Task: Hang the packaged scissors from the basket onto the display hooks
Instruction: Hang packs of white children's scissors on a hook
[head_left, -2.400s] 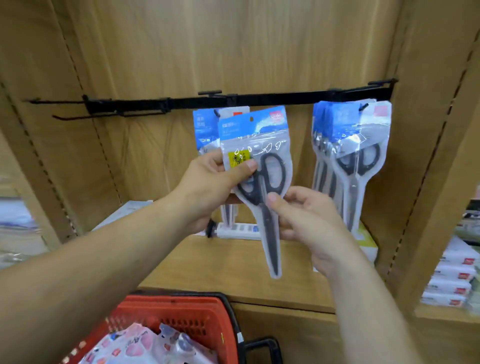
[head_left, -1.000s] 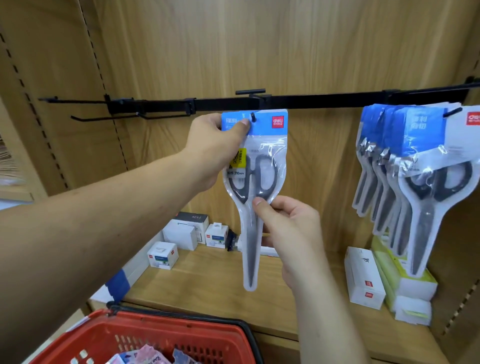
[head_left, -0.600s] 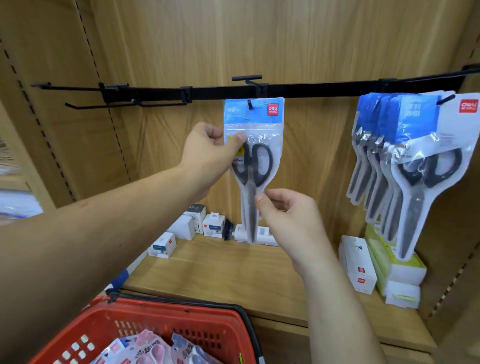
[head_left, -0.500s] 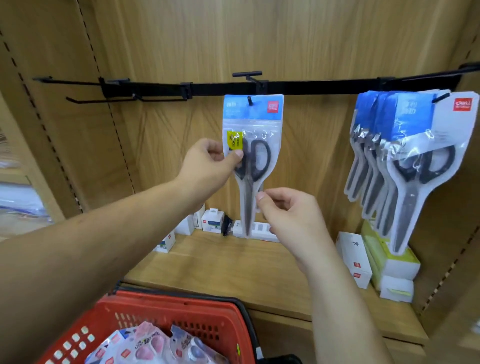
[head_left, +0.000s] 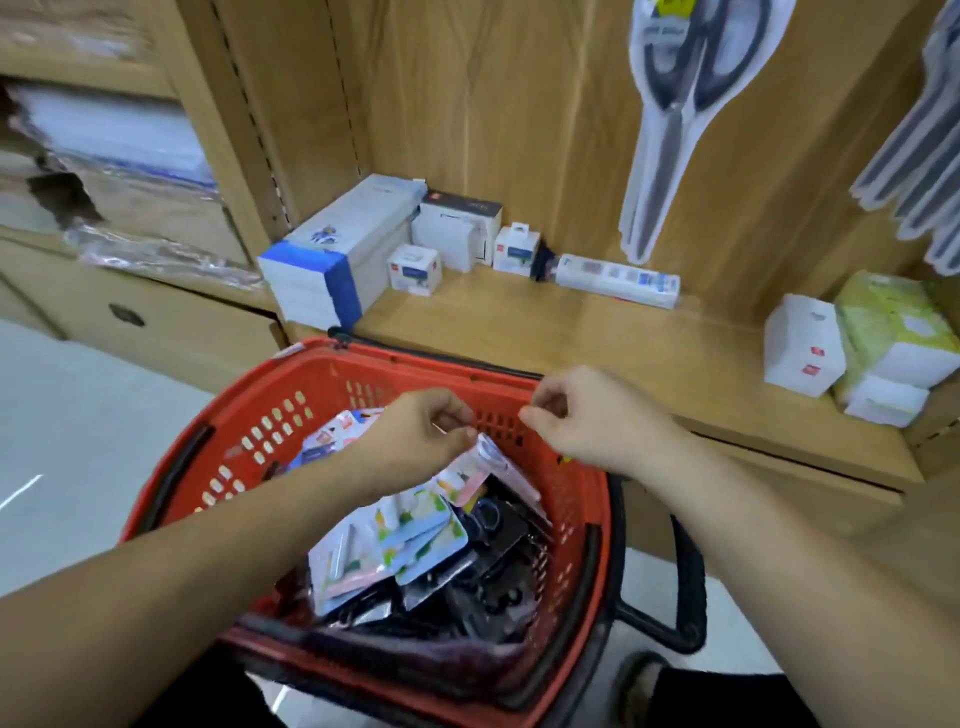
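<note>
The left grip (head_left: 418, 440) is curled at the top corner of a pink-edged pack (head_left: 491, 460); whether the pack is actually pinched cannot be told. The right grip (head_left: 584, 420) is curled just beside it, with nothing held. Packaged scissors (head_left: 488, 525) are piled below both grips in the basket (head_left: 311, 364). Because the packs lie overlapped, neighbouring packs could be dragged up and spilled, or a loosely pinched corner could be dropped.
</note>
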